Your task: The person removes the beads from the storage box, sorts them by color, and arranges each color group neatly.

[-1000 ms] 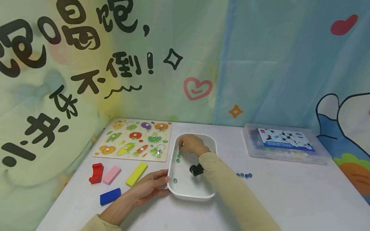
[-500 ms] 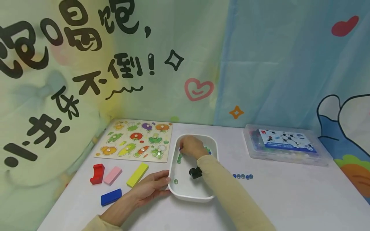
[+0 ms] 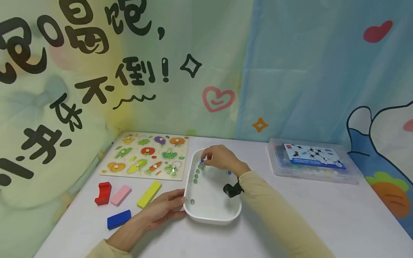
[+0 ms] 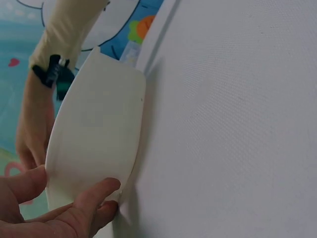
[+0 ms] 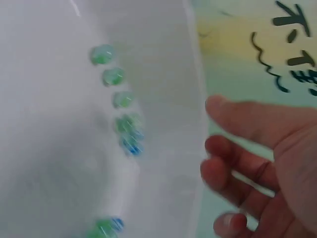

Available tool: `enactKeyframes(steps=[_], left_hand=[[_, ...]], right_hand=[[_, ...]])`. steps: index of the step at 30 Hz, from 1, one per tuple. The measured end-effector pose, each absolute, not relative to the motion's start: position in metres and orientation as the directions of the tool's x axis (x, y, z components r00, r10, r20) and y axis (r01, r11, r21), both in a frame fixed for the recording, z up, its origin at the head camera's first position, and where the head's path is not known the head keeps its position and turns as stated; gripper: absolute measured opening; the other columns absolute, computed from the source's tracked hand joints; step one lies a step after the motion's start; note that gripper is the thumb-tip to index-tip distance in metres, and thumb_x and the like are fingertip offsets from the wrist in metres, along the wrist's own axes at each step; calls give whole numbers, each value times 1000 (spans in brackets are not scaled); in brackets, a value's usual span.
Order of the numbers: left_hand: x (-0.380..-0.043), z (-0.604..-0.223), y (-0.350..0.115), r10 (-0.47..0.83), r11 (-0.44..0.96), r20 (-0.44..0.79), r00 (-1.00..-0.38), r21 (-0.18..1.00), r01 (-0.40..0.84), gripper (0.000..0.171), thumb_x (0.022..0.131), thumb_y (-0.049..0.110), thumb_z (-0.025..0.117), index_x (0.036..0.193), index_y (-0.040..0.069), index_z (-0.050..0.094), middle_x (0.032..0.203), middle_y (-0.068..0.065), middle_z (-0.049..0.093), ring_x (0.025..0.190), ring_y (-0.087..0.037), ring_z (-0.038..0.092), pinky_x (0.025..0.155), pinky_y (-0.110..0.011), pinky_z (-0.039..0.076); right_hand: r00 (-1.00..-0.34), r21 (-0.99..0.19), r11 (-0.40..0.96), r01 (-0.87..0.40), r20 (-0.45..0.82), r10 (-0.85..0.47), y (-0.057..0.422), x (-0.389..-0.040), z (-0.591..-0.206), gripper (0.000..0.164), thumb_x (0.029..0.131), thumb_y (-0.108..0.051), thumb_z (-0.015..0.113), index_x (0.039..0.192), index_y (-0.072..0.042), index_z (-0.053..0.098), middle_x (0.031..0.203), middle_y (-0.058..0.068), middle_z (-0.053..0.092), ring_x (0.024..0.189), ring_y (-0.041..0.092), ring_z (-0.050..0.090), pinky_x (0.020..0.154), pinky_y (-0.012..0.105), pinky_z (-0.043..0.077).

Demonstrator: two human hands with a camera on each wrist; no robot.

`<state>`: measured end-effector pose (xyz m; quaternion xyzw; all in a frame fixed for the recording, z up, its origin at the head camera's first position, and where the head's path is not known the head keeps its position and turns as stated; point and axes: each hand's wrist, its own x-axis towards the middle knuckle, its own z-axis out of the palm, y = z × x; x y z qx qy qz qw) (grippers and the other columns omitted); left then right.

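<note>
A white tray (image 3: 213, 215) stands on the table, its left rim gripped by my left hand (image 3: 166, 208). In the left wrist view, the thumb (image 4: 30, 184) lies at the rim and the fingers reach along the outer wall. My right hand (image 3: 222, 158) hovers over the tray's far left part. Its fingers are parted and hold nothing in the right wrist view. Below them, green glass marbles (image 5: 114, 76) run in a line along the wall, with a blue marble (image 5: 132, 147) at one end. A lone green marble (image 3: 192, 201) lies near the front left corner.
Left of the tray lie a red block (image 3: 104, 193), a pink block (image 3: 120, 195), a yellow block (image 3: 149, 194) and a blue block (image 3: 119, 219). A vegetable puzzle board (image 3: 145, 156) is behind them. A clear plastic case (image 3: 316, 172) stands at the back right.
My right hand has risen slightly and its fingers have parted, leaving a blue marble by the green line. The right forearm now hides the blue marbles on the table. My left hand stays put.
</note>
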<state>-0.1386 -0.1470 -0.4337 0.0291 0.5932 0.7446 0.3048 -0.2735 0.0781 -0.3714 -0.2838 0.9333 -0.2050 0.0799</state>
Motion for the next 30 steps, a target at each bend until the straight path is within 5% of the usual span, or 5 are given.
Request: enactKeyframes(steps=[6, 13, 21, 30], left_hand=[[-139, -434, -147, 491, -110, -325, -808, 897, -427, 66, 98, 21, 57, 150, -6, 24, 152, -26, 33, 125, -26, 55, 104, -37, 51], [-139, -435, -147, 487, -103, -335, -807, 895, -434, 65, 98, 20, 56, 150, -5, 24, 152, -26, 33, 125, -25, 55, 104, -37, 51], [-139, -433, -147, 468, -85, -352, -811, 895, -438, 66, 98, 21, 56, 150, -4, 24, 152, -25, 33, 126, -26, 54, 103, -38, 51], [-138, -432, -145, 465, -79, -356, -811, 895, -439, 64, 100, 20, 54, 150, -4, 23, 151, -26, 35, 127, -26, 54, 103, -38, 51]], right_hand=[[-786, -536, 651, -538, 40, -617, 128, -257, -349, 19, 88, -24, 71, 106, -17, 73, 95, -3, 69, 82, 10, 59, 66, 23, 52], [-852, -551, 701, -453, 34, -523, 212, -234, -346, 24, 88, -25, 72, 109, -14, 71, 97, -2, 69, 81, 12, 57, 61, 22, 52], [-909, -527, 786, -324, -56, -412, 296, -207, -389, 25, 89, -26, 70, 109, -12, 70, 95, -3, 68, 82, 5, 54, 63, 19, 48], [-937, -535, 803, -262, -56, -344, 327, -189, -434, 24, 87, -29, 72, 105, -13, 71, 93, -5, 68, 79, -6, 52, 68, 19, 51]])
